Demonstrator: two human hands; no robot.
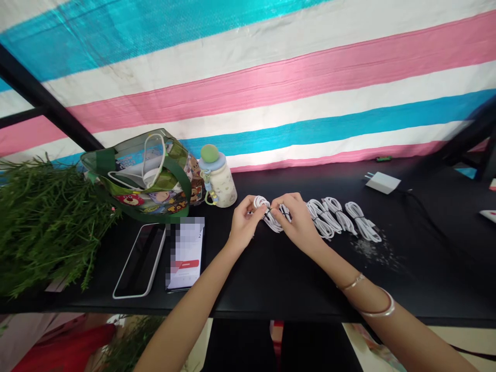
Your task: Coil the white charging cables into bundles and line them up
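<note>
Desk: the black surface [271,289] runs wide under the work; the bare stretch in front of the forearms gives room to rest the wrists, which should help the fingers stay steady.
Bag: the green printed bag [149,199] stands to the left, well apart from the fingers, so its straps are unlikely to catch.
Phones: the white-edged phone [140,261] and the lit phone [186,254] lie near the left forearm; elbows are best held off them.
Left hand: thumb and fingers [245,219] pinch the coil at its left side; a firm but light grip should stop the loops from fanning out.
Right hand: thumb and forefinger [296,219] are pinched together at the coil's middle, seemingly on the tie, though knuckles hide the exact contact.
Finished-looking bundles: white tied cables [363,222] lie in a row beside the right hand, a fair pattern for even loops.
Held coil: the white cable [273,224] is between both hands, just above the desk or touching it.
Dark tie: the thin band [268,210] sits around the loops; snug, central and not biting seems best.
</note>
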